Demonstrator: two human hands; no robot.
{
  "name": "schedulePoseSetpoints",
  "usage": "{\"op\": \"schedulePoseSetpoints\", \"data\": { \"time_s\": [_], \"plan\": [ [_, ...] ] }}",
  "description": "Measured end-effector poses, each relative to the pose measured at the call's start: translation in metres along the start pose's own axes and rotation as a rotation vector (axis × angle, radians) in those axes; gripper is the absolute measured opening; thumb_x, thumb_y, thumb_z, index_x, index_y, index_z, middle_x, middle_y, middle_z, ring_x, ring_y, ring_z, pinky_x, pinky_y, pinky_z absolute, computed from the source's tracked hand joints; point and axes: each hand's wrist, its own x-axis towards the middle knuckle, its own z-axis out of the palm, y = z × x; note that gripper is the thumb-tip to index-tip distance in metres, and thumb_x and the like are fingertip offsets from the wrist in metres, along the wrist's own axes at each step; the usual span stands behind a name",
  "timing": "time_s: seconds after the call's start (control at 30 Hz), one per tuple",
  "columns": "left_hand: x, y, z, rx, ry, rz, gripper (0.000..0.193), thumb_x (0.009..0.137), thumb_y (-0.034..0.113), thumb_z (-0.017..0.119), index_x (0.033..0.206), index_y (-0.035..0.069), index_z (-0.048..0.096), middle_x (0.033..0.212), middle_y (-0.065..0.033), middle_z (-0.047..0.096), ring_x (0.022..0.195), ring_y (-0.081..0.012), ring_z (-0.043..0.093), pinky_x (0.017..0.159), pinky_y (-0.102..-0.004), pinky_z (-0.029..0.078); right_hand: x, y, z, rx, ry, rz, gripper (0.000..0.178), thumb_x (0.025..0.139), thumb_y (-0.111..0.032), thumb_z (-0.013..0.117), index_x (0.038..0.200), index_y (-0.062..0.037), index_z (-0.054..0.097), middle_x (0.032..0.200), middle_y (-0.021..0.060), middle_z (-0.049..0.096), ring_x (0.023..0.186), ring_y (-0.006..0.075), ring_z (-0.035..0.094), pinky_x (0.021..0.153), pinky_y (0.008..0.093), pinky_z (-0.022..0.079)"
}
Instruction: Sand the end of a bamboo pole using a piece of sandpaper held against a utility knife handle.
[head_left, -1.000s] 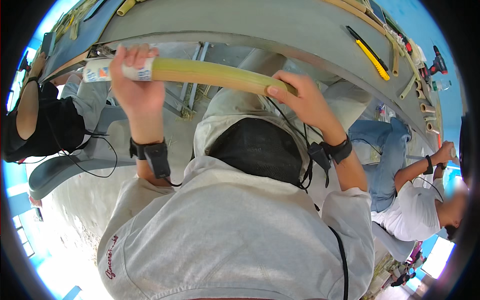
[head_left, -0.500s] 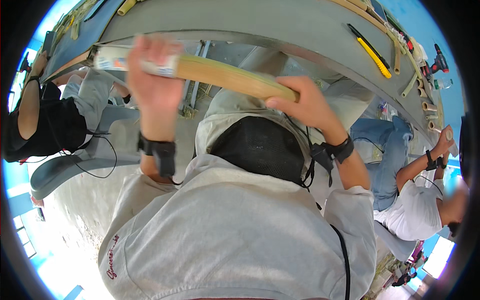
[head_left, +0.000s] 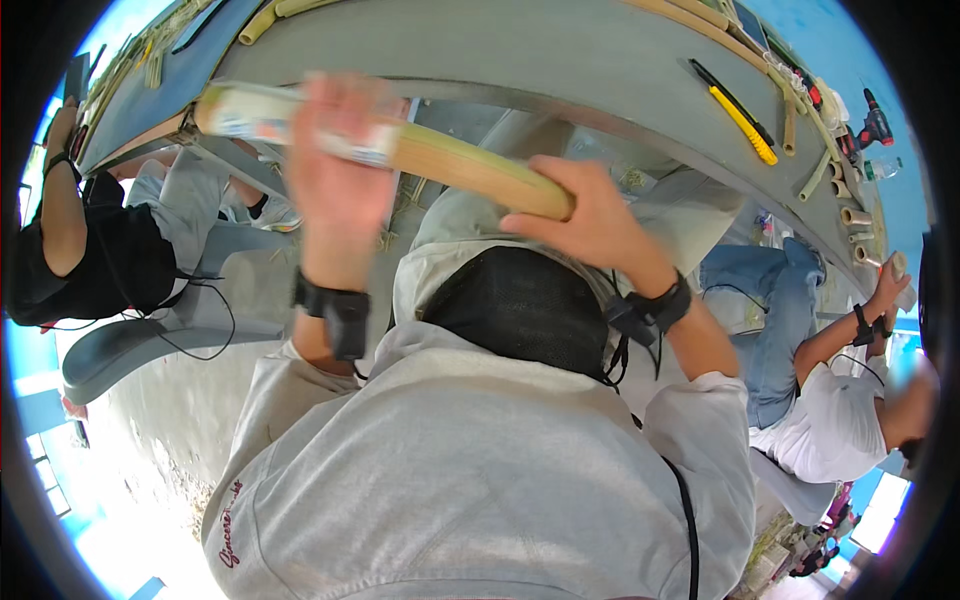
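A pale yellow-green bamboo piece (head_left: 475, 168) lies slantwise in front of me, its left end higher at the table edge. My right hand (head_left: 590, 215) grips its right end, thumb and fingers around it. Over the left part a white printed sheet (head_left: 255, 118) with blue and orange marks is folded around the bamboo. My left hand (head_left: 345, 170), smeared by motion, is closed over that sheet. The bamboo's bare tip shows beyond the sheet at the left.
The grey table (head_left: 480, 45) curves across the front. On it lie a yellow-and-black utility knife (head_left: 742, 120), bamboo tubes and strips (head_left: 812, 175), and a drill (head_left: 876, 120) farther right. One person (head_left: 110, 240) sits at left, another (head_left: 825, 400) at right holding a bamboo tube.
My left hand and the sheet have slid right along the bamboo, baring its left tip. My right hand, with the bamboo's right end, has shifted slightly left and down.
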Motion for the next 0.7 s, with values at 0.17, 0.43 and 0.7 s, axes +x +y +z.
{"op": "schedulePoseSetpoints", "data": {
  "time_s": [0.17, 0.43, 0.7],
  "plan": [
    [-0.003, -0.019, 0.005, 0.057, -0.104, -0.056, 0.023, 0.106, 0.023, 0.057, 0.087, 0.015, 0.047, 0.073, 0.0034, 0.042, 0.069, -0.0145, 0.043, 0.078, -0.0352, 0.041, 0.003, 0.002, 0.007, 0.054, -0.03, -0.11, 0.035, 0.092, -0.032, 0.076, 0.106, -0.0024, 0.063, 0.082, 0.0175, 0.062, 0.075, 0.0375, 0.061, 0.066, 0.0418, 0.047],
    [0.01, 0.053, -0.027, -0.073, -0.058, 0.032, 0.026, 0.107, 0.025, 0.056, 0.085, 0.015, 0.048, 0.072, 0.0027, 0.039, 0.069, -0.014, 0.041, 0.083, -0.0368, 0.042, -0.004, -0.002, -0.019, -0.167, -0.042, -0.096, 0.036, 0.082, -0.027, 0.084, 0.099, -0.0046, 0.062, 0.079, 0.0121, 0.059, 0.072, 0.0326, 0.056, 0.067, 0.0377, 0.045],
    [0.003, 0.02, 0.007, 0.147, 0.314, 0.123, 0.03, 0.106, 0.026, 0.059, 0.083, 0.015, 0.045, 0.071, 0.0035, 0.038, 0.067, -0.0131, 0.043, 0.085, -0.0361, 0.042, 0.011, 0.001, -0.01, -0.386, 0.176, -0.29, 0.035, 0.074, -0.026, 0.086, 0.093, -0.0097, 0.061, 0.081, 0.0071, 0.062, 0.076, 0.0327, 0.06, 0.07, 0.0422, 0.046]
  ]
}}
